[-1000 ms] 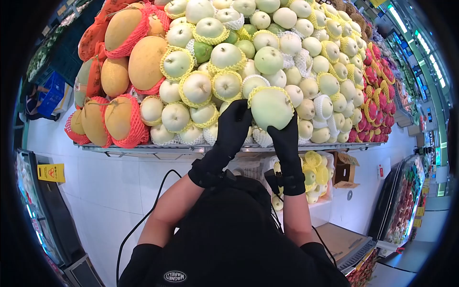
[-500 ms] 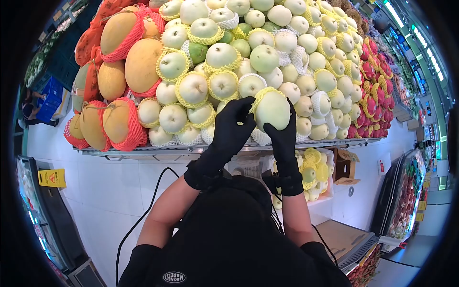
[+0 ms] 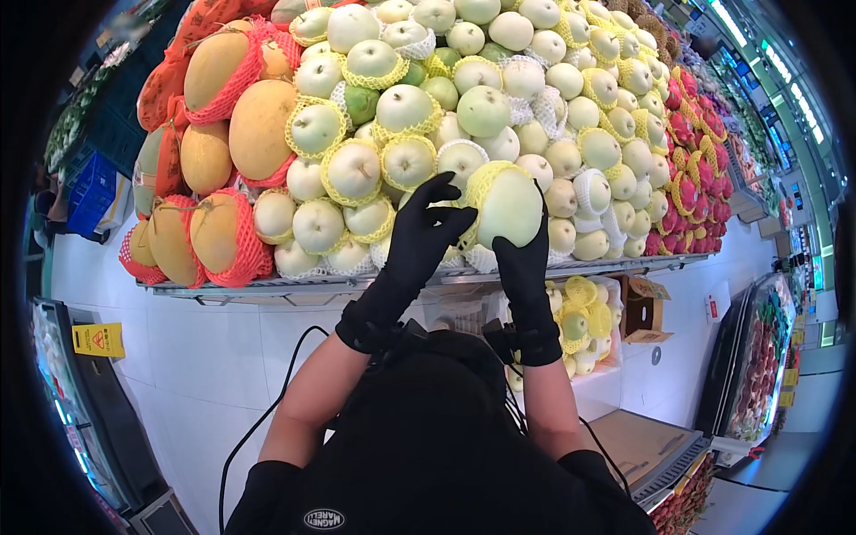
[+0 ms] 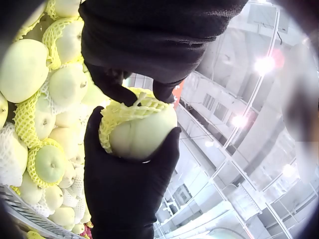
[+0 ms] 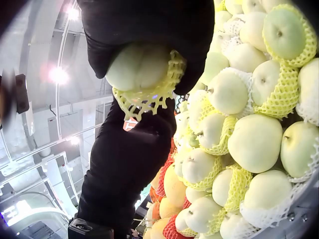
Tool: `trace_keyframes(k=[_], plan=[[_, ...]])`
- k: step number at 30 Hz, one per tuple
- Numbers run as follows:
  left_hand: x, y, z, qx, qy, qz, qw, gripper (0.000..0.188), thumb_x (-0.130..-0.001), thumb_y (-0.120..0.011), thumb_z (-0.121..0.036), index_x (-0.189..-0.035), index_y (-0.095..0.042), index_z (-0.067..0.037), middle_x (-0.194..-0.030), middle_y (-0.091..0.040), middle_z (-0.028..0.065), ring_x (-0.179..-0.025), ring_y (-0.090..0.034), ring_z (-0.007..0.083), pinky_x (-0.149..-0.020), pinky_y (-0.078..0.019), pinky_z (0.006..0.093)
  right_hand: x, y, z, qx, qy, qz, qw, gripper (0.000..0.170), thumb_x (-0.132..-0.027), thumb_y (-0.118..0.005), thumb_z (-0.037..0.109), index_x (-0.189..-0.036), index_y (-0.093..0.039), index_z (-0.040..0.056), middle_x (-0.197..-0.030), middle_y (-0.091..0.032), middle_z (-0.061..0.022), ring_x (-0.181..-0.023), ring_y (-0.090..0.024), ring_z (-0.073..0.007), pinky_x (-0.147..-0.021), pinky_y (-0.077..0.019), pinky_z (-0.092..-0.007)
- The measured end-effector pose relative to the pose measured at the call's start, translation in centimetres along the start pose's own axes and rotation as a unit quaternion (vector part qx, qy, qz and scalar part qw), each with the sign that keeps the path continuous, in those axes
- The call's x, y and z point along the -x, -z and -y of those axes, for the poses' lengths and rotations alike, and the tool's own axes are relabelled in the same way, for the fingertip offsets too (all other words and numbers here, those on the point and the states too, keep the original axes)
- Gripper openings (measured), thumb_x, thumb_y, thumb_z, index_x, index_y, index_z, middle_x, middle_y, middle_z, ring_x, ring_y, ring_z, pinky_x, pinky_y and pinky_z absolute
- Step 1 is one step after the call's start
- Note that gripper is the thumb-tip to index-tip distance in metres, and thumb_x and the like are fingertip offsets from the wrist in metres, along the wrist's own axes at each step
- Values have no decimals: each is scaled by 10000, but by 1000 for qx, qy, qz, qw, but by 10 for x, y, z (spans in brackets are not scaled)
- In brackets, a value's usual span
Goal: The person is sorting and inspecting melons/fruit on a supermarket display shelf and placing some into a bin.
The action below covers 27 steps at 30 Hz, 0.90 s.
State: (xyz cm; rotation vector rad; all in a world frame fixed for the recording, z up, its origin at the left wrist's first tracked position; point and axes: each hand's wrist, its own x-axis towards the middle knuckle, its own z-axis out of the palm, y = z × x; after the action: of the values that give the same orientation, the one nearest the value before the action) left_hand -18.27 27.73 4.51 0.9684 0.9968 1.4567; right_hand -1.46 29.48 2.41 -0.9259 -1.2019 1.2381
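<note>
A pale green melon [image 3: 512,210] sits in my gloved right hand [image 3: 522,267], whose fingers and thumb curl round it. A yellow foam net [image 3: 481,192] covers the melon's left part, and its loose lattice edge [image 5: 142,102] hangs off the fruit in the right wrist view. My gloved left hand [image 3: 423,234] is just left of the melon, thumb and forefinger spread apart with a gap between them. In the left wrist view its fingertips [image 4: 130,99] are right at the net's edge. Behind both hands rises a pile of similar melons [image 3: 352,169].
Large orange melons [image 3: 263,129] in red nets fill the stand's left end. Dragon fruit [image 3: 687,187] lie at the right. A metal rail [image 3: 357,283] edges the stand. Below it are a crate of netted fruit [image 3: 580,325] and a cardboard box [image 3: 644,309]. A cable [image 3: 267,406] hangs at my left.
The melon has turned in my right hand, showing more net on its left side. My left hand has drawn slightly left, its thumb and forefinger now wider apart.
</note>
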Motion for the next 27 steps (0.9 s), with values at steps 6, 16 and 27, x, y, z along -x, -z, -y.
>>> trace_keyframes(k=[6,16,27], plan=[[0,10,-2,-11,61,56,997,418,-875,-678,-227,-1192,-555,16,-1100,-615,81,-963,-576,134,-877,-468,303,1,-4,10,51,25,16,998,1068,-621,-824,95,-1482,-193,68,-1384,-394,-154,-1243,-460,-255,-1016,-433,-398],[8,15,15,235,82,112,962,529,-927,-598,-180,-1370,-374,3,-1289,-524,140,-1154,-557,246,-933,-513,388,7,-26,36,230,111,30,967,1051,-616,-883,177,-1451,-255,62,-1390,-389,-150,-1220,-471,-268,-990,-446,-389],[11,18,14,254,98,117,955,719,-890,-637,-379,-1409,-323,7,-1355,-471,147,-1241,-499,272,-1021,-447,430,1,-8,32,144,-44,5,989,459,-925,-605,233,-1317,-474,33,-1216,-560,-132,-1027,-580,-199,-863,-496,-322]])
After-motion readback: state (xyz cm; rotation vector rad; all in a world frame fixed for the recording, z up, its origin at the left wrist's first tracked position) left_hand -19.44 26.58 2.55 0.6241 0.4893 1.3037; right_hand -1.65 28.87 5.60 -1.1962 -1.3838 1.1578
